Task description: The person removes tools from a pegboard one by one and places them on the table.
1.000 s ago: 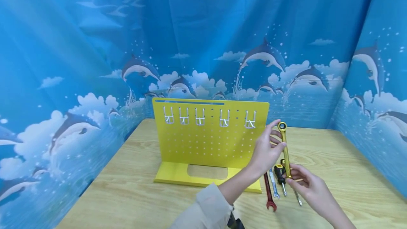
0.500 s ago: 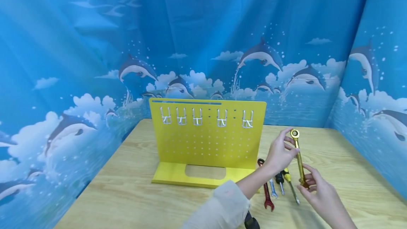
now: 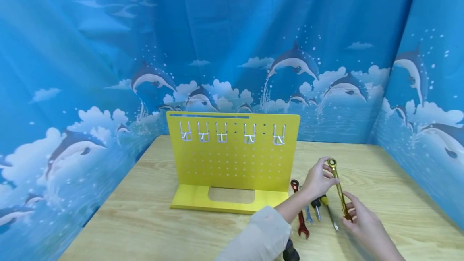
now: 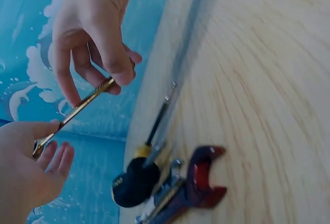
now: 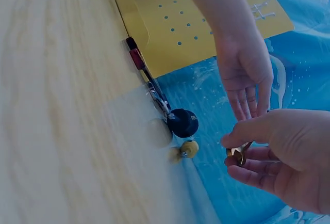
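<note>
A gold ratcheting wrench (image 3: 339,190) is held up by both hands to the right of the other tools. My left hand (image 3: 319,179) pinches it near the ring end, which points up and away. Lower down, my right hand (image 3: 366,221) grips the open end between thumb and fingers, as the right wrist view also shows with the wrench (image 5: 237,155) tip. On the table beside the hands lie a red wrench (image 3: 301,216), a silver-blue wrench (image 3: 309,215), a black-handled screwdriver (image 3: 316,206) and a yellow-handled screwdriver (image 3: 329,210). The left forearm partly covers these tools.
A yellow pegboard stand (image 3: 232,160) stands upright on the wooden table (image 3: 152,228), left of the hands. Several white wire hooks (image 3: 222,133) sit along its upper part. A blue curtain (image 3: 224,43) with dolphins encloses the table's back and sides.
Both hands moved right and then lower with the gold wrench, away from the pegboard. More of the red wrench and the screwdrivers came into sight. The head view shifted slightly.
</note>
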The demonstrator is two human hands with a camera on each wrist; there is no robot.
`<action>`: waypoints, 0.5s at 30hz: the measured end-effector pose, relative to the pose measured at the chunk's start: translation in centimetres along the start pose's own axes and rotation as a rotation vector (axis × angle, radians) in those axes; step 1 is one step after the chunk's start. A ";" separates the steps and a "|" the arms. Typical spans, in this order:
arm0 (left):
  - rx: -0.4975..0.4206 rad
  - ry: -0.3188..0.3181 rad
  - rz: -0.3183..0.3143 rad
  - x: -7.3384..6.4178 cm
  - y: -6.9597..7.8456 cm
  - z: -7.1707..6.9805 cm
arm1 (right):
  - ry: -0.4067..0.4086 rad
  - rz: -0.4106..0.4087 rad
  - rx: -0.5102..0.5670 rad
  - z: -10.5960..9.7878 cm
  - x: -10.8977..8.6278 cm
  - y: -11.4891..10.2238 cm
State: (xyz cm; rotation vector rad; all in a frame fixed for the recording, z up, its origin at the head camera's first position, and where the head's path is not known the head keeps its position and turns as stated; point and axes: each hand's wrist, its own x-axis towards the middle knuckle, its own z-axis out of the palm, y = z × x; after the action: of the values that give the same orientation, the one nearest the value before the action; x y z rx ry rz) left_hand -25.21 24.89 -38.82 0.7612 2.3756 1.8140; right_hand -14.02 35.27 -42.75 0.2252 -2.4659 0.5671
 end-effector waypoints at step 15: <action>0.618 -0.102 0.101 1.0 -4.3 0.2 | -0.096 0.112 -0.022 1.1 -0.9 0.8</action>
State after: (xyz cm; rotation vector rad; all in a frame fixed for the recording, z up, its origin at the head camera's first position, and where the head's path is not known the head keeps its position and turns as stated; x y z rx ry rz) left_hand -27.46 24.71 -42.56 1.0010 2.8867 1.0107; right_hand -14.07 35.51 -44.36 0.1078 -2.5885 0.5884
